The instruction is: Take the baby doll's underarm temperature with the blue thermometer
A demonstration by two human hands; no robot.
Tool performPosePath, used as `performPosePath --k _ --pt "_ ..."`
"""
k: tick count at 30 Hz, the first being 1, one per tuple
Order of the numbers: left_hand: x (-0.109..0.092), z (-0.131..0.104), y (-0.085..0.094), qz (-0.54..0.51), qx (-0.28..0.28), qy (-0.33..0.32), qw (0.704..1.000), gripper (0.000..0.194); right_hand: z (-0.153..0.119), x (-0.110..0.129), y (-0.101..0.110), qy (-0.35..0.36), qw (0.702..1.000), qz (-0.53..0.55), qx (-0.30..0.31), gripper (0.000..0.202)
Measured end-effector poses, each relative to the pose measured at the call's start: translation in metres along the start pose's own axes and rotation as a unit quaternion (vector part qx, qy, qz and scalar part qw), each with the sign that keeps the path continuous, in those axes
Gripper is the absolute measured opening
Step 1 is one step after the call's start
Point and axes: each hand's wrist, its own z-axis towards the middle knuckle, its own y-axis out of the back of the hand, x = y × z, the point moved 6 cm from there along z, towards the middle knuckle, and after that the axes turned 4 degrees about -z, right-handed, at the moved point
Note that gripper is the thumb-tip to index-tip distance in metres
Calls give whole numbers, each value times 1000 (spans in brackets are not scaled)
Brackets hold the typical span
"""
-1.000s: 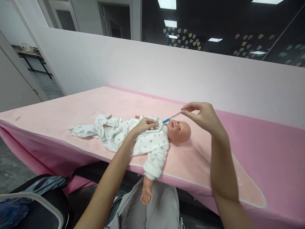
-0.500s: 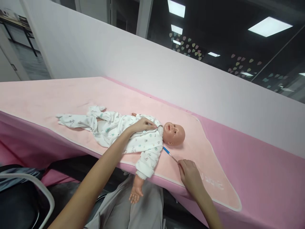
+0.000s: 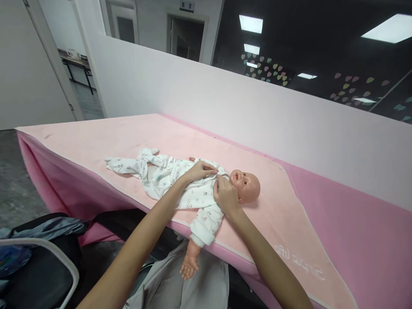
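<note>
A baby doll [image 3: 246, 186] lies on its back, its head to the right, in a white patterned top [image 3: 198, 196] and matching trousers [image 3: 128, 166]. My left hand [image 3: 202, 171] rests on the chest, its fingertips pinched on the top's front edge near the collar. Close beside it, my right hand [image 3: 226, 194] is at the neckline, fingers curled and pressed together. What those fingers hold is hidden. The thin blue-ended stick from the earlier view does not show. One doll arm [image 3: 189, 259] hangs over the table's near edge.
A peach mat [image 3: 128, 128] with white lettering covers the pink-draped table [image 3: 360, 206]. A white partition [image 3: 199, 98] with a dark window above runs along the far side. At lower left stands a chair [image 3: 41, 270] with cloth on it, close to my legs.
My right hand has moved left and up from the mat to the doll's collar, and the blue-ended stick has gone from sight. My left hand stays at the chest. The camera view has shifted.
</note>
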Motion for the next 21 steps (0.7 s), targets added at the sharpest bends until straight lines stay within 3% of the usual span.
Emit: performPosePath --k 3,8,11,16,21 --pt "2 0 1 16 6 -4 1000 39 -13 -3 1 23 990 109 -87 24" --pt "0 -1 -5 49 86 -26 995 38 -24 -14 8 -62 958 213 -180 18" --pt "-1 -2 -9 57 116 -26 991 38 -22 -15 6 -86 953 222 -188 15" --pt "1 -2 -11 15 107 16 994 37 -21 -17 5 -106 949 226 -192 14" --pt "-7 -5 -12 50 118 -27 991 39 -19 -20 3 -124 950 230 -169 15"
